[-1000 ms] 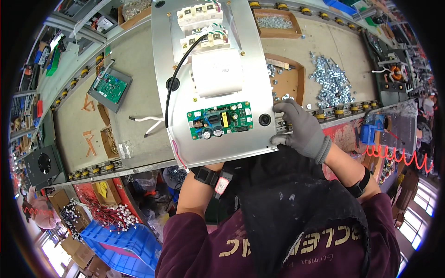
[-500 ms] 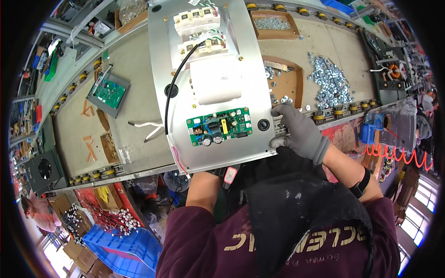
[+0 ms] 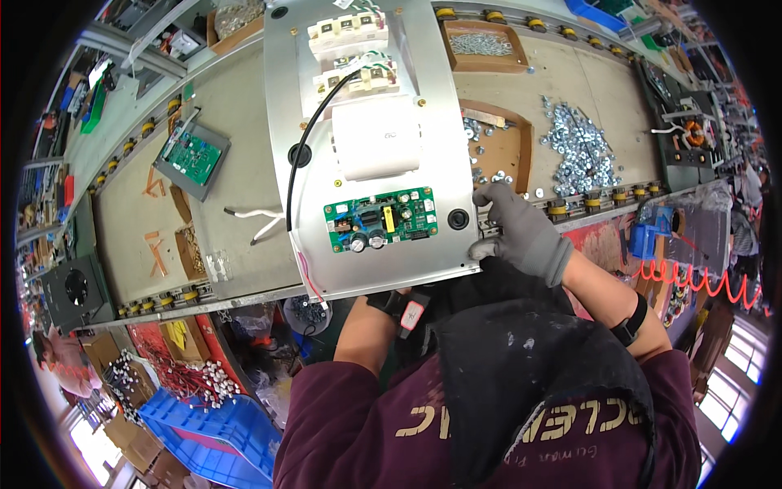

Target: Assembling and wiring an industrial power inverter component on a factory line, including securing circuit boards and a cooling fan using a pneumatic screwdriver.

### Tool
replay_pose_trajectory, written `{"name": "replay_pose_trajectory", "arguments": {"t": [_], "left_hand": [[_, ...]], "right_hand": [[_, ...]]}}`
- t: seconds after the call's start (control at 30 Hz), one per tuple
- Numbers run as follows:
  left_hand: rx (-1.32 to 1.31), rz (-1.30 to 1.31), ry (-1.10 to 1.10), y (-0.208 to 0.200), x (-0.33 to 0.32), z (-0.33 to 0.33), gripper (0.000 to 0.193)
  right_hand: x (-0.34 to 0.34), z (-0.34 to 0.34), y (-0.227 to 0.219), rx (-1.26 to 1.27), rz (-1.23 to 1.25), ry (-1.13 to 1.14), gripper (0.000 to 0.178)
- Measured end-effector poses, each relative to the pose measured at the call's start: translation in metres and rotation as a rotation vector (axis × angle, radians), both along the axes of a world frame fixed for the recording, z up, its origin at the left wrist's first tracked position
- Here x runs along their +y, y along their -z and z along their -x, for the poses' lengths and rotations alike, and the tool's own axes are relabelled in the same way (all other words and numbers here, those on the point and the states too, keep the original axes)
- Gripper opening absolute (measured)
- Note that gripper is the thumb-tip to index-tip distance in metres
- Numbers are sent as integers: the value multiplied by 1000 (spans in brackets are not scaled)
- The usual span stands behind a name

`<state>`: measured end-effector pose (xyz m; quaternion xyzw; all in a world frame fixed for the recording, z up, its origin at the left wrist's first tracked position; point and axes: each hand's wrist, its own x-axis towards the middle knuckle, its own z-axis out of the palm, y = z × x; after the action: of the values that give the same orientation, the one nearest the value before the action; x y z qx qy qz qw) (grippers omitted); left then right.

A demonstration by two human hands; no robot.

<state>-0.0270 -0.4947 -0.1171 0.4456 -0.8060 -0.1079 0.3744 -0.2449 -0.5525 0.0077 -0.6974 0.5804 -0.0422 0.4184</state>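
Since a second ago the silvery metal panel (image 3: 383, 275) has crept slightly left over the bench (image 3: 252, 155), its near edge jutting past the front, mostly open room along its left and a cardboard tray (image 3: 526, 155) crowding its right. It's shiny, bearing a green circuit board (image 3: 381, 220) and a black cable (image 3: 314, 122). Half curled, the gloved right hand (image 3: 525, 235) grips its right edge; the left hand is hidden, so I can't tell its state.

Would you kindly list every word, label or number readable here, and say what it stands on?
Maroon sweatshirt: large pale lettering, partly covered, left unquoted.
Same sweatshirt: smaller pale script, left unquoted.
White component on metal panel: marking too small to read.
Red-rimmed wrist tag: too blurred.
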Motion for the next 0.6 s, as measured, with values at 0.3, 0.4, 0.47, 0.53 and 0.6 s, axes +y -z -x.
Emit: {"name": "replay_pose_trajectory", "arguments": {"t": [0.3, 0.4, 0.47, 0.53, 0.6], "left_hand": [[21, -42, -18, 0, 8, -8, 41], [40, -63, -21, 0, 7, -15, 41], [56, -76, -26, 0, 8, -19, 41], [72, -87, -34, 1, 4, -17, 41], [80, -101, -54, 2, 0, -12, 42]], "right_hand": [[-5, -2, -2, 44, -13, -51, 66], [-3, 3, 9, -13, 105, -67, 75], [-4, 5, 12, -23, 106, -68, 75], [-5, 5, 12, -32, 109, -71, 74], [-4, 2, 14, -55, 82, -58, 75]]}}
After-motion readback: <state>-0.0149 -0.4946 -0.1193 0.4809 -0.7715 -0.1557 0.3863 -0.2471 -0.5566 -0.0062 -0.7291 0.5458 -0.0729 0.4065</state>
